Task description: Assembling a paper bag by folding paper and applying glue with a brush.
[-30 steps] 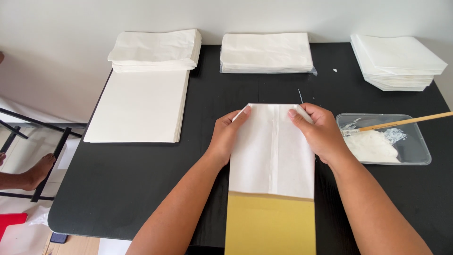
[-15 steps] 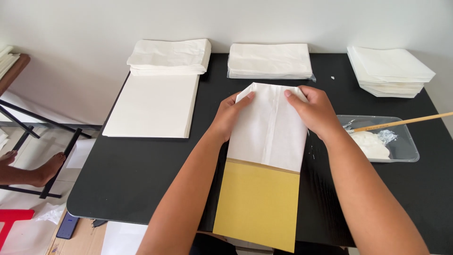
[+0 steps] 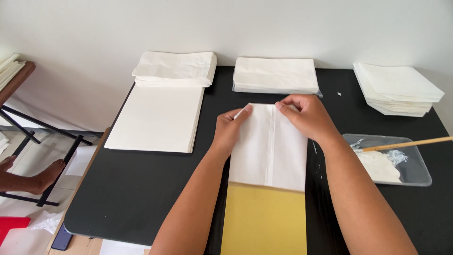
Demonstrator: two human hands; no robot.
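A white folded paper sheet (image 3: 270, 151) with a lengthwise seam lies on the black table (image 3: 146, 189), its lower end over a yellow board (image 3: 264, 219). My left hand (image 3: 230, 130) pinches the sheet's top left corner. My right hand (image 3: 306, 115) grips its top right edge, fingers curled over the fold.
Stacks of white paper sit along the wall: back left (image 3: 174, 68), centre (image 3: 276, 75), back right (image 3: 396, 89). A larger flat stack (image 3: 158, 118) lies to the left. A clear tray (image 3: 415, 177) of white paste with a wooden stick (image 3: 406, 144) stands to the right. Another person's foot (image 3: 45, 177) is on the floor at left.
The view has shifted and the sheet sits flatter on the table. Both hands stay on its top edge, with my right hand curled further over the fold.
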